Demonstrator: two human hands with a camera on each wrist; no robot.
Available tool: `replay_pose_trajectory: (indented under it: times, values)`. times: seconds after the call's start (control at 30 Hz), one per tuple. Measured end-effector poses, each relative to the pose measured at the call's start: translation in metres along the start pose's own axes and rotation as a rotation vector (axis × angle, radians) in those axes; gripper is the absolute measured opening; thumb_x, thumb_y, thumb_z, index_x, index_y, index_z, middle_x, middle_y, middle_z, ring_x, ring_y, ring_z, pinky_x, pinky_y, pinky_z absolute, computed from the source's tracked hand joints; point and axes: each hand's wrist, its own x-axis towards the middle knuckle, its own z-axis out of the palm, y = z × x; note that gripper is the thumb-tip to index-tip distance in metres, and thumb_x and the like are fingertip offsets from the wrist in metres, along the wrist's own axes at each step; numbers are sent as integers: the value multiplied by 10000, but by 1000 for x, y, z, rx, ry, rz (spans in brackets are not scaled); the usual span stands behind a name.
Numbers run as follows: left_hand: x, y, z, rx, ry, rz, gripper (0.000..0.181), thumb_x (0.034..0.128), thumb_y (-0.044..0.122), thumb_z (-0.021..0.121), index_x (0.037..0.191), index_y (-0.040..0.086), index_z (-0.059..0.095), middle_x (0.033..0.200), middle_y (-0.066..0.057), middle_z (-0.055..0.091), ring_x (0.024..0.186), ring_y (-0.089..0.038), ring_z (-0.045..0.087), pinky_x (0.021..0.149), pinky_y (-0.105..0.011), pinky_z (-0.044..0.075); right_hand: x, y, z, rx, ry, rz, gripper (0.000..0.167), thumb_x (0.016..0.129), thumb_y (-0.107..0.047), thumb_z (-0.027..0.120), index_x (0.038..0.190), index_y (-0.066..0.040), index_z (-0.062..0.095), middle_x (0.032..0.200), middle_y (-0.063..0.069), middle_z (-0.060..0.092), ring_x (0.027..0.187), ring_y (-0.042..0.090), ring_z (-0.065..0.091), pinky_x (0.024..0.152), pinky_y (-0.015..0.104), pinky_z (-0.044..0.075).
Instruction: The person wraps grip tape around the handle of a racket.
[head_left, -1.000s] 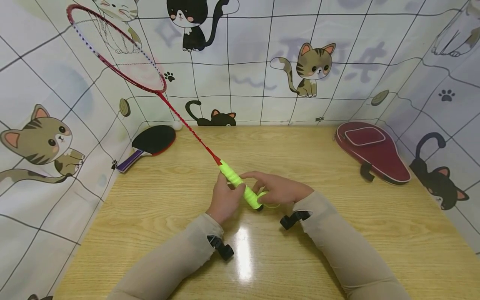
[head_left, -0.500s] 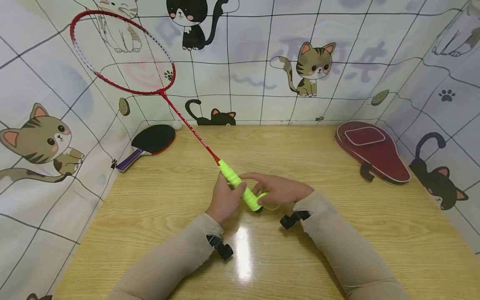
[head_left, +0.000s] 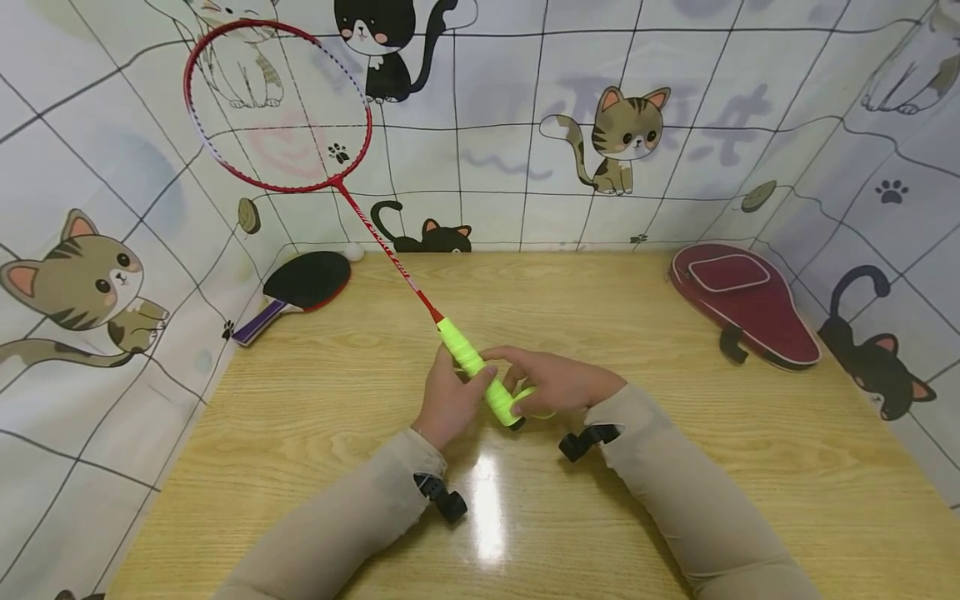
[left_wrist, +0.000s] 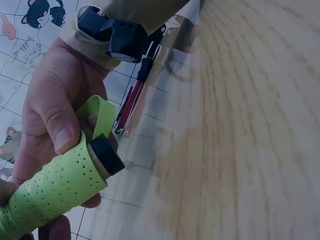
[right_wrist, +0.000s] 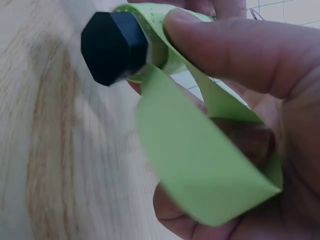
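My left hand [head_left: 450, 396] grips the handle of a red badminton racket [head_left: 387, 251], whose head points up and to the far left. Bright yellow-green perforated grip tape [left_wrist: 57, 187] is wrapped round the handle. At the butt, a black end cap [right_wrist: 107, 47] sticks out past the tape. My right hand [head_left: 558, 382] is at this lower end, its thumb pressing the tape against the handle. A loose loop of tape [right_wrist: 195, 160] hangs from the butt and runs among the right fingers, some of which it hides.
On the wooden table [head_left: 585, 308], a table tennis bat [head_left: 307, 279] lies at the back left, with a white ball [head_left: 354, 251] beside it. A dark red bat case [head_left: 742, 300] lies at the back right. Cat-printed cloth walls [head_left: 495, 150] enclose the back and sides.
The racket has turned about its handle, so its head faces me more fully and has swung right. Both hands stay at nearly the same spot on the handle.
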Motion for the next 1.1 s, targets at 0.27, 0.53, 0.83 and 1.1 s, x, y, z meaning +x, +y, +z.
replay_pose_trajectory:
  times: [0.27,0.53,0.83,1.1]
  values:
    - [-2,4,0,-26,-31,-6,403,1013,144,676,1311,-12,454,1196,-181,589,1010,-250,621,802,-350,557,-3,-3,-2,41,-38,-11,900,972,3,669,1647,-430,260,1263,33,689,1207,205,642,958,420,553]
    - [-5,5,1,-21,-33,-31,421,1010,183,708,1301,33,445,1157,-160,606,927,-240,631,724,-336,553,-3,-2,0,-28,-15,-13,882,959,-121,771,1643,-398,288,1200,-4,683,1181,188,620,1052,486,513]
    - [-2,4,4,-51,-8,0,439,997,104,683,1324,-44,431,1152,-163,582,964,-232,613,775,-337,561,-7,0,-5,38,-42,-21,846,1004,-3,638,1650,-404,269,1331,14,663,1241,192,634,1049,469,513]
    - [0,0,5,-63,22,-20,375,959,74,680,1242,-5,447,1073,-122,559,956,-218,568,804,-331,516,-5,-2,-4,48,-58,-7,822,992,10,644,1639,-367,303,1250,18,703,1205,188,654,1025,464,519]
